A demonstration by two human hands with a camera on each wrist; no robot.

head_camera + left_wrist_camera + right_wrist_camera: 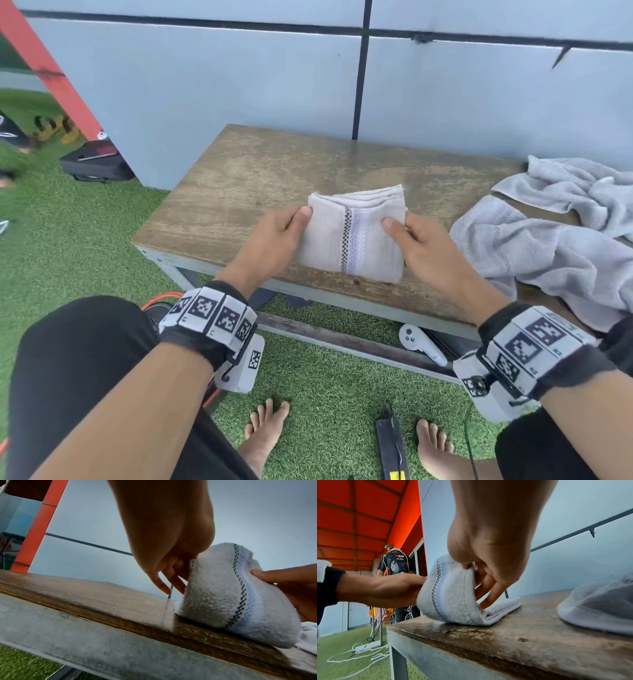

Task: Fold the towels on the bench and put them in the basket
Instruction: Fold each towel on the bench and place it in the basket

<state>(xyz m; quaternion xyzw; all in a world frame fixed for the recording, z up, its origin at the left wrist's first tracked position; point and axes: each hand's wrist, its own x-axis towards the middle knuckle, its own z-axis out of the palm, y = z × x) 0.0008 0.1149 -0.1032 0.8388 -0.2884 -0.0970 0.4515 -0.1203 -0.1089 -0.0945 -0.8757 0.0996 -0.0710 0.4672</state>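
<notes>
A folded beige towel (352,236) with a checkered and pale blue stripe lies near the front edge of the wooden bench (239,178). My left hand (274,240) pinches its left edge, thumb on top and fingers underneath. My right hand (421,246) pinches the right edge the same way. In the left wrist view the towel (223,595) bulges upward between both hands, its near fold raised off the bench (85,596). In the right wrist view the towel (453,595) arches up, with my right hand's fingers (489,588) under the raised layer. No basket is in view.
Two crumpled grey towels (555,246) lie on the bench's right part. Under the bench sits a white controller (421,342). A dark device with cable (392,448) lies on the green turf between my bare feet. A black case (96,164) rests far left. Another person (395,563) stands behind.
</notes>
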